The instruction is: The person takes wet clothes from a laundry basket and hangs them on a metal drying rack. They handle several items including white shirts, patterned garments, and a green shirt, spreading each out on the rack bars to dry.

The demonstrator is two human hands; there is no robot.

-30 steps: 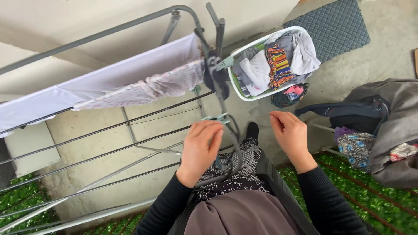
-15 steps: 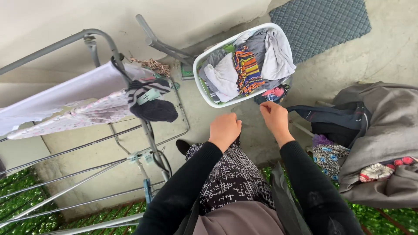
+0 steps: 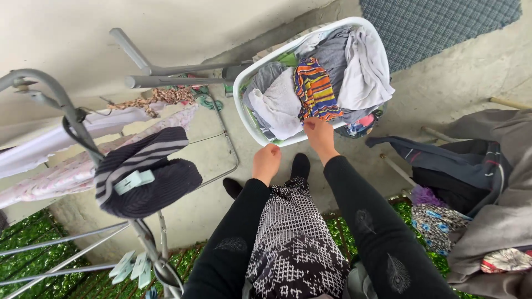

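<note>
Hands over the near rim of a white laundry basket [image 3: 241, 95] on the concrete floor [image 3: 443, 88]. Left hand [image 3: 267, 161]: fingers curled in, held just short of the rim, grasping nothing visible. Right hand [image 3: 318, 130]: fingers bent down onto the striped multicoloured cloth [image 3: 313, 88] at the basket's near edge; whether they have actually gripped it cannot be told. Bare floor between the person's dark socks [image 3: 301, 164] and the basket is narrow. Left side: drying rack [image 3: 66, 108] with a dark striped garment [image 3: 145, 178] pegged on, its bars close to the left arm. Right side: heap of dark and grey clothes [image 3: 476, 182], near the right sleeve. Basket contents: grey, white and striped laundry, piled to the rim. Beyond it: checked mat [image 3: 438, 27].
</note>
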